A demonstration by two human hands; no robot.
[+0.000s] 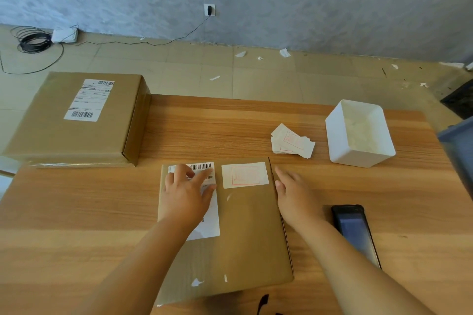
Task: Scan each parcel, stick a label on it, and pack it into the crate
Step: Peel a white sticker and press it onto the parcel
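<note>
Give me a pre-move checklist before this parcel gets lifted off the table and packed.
1. Red-printed label stuck on the parcel: ok, it lies flat at the top edge beside the shipping label.
2. Parcel scanned: cannot tell; the scanner lies on the table to the right, out of hand.
3. Hands free to lift: ok, the left hand rests open on the shipping label, the right hand is open at the parcel's right edge.
4. Parcel closed: ok, the lid looks flat.
5. Crate ready: cannot tell, only a dark blue corner shows at the right edge.
</note>
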